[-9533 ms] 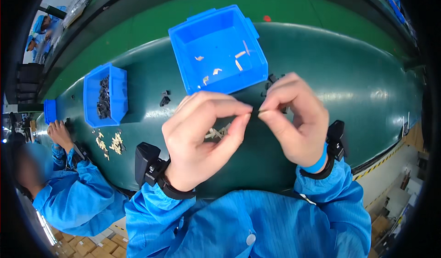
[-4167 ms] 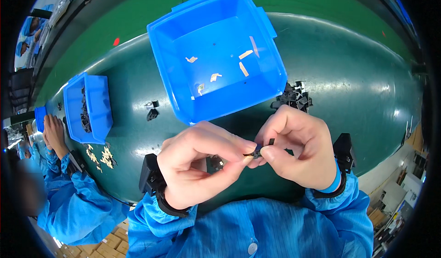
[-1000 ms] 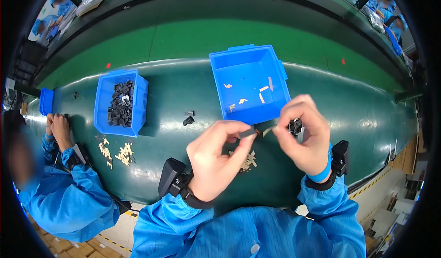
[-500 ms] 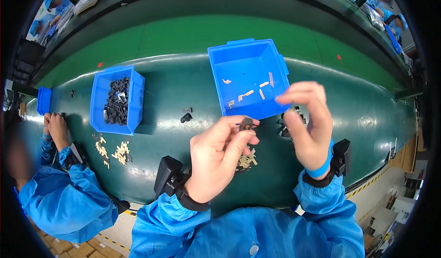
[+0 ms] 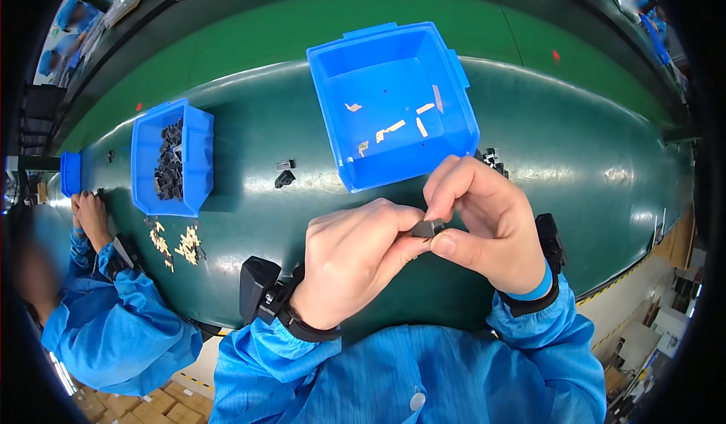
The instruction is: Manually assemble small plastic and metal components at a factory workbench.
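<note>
Between my two hands is a small black plastic part (image 5: 427,229), held low over the bench in front of me. My left hand (image 5: 344,261) pinches it from the left with thumb and forefinger. My right hand (image 5: 495,231) is closed on its other end, thumb tip and fingertips pressed against it. Most of the part's outline is covered by fingers. Just beyond my hands stands a large blue bin (image 5: 412,172) with several pale thin strips (image 5: 391,131) scattered on its bottom.
Several black parts (image 5: 493,163) lie beside the bin's right corner. Two more black pieces (image 5: 284,178) rest left of it. A blue bin (image 5: 199,163) of black parts stands farther left, with piles of pale strips (image 5: 189,245) before it. A co-worker's hands (image 5: 92,216) are at the far left.
My right hand has come down and left, from raised and apart to gripping the black part with my left hand. The view has shifted, and the pale strip pile near me is now hidden.
</note>
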Motion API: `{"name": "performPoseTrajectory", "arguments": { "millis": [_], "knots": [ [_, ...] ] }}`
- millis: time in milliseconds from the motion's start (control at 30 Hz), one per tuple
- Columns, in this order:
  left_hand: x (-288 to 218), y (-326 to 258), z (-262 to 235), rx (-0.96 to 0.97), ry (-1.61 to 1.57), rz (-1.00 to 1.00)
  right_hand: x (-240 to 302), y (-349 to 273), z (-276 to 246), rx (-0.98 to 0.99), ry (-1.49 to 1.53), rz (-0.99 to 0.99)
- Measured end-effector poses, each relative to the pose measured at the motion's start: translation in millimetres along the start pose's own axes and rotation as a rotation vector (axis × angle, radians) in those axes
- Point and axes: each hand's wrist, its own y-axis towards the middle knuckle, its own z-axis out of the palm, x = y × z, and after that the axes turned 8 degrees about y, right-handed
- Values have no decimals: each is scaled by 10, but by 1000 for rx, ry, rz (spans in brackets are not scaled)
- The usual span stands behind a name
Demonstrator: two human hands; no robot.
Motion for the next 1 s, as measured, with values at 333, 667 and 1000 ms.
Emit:
{"name": "performPoseTrajectory", "arguments": {
  "millis": [333, 667, 1000],
  "knots": [
    [82, -28, 54, -41, 154, 146, -46, -16, 4, 14, 458, 203],
    [21, -22, 39, -46, 203, 139, -35, 10, 60, -111, -348, -69],
    [-57, -24, -9, 26, -14, -52, -35, 6, 51, -42, -137, 20]
  ]
}}
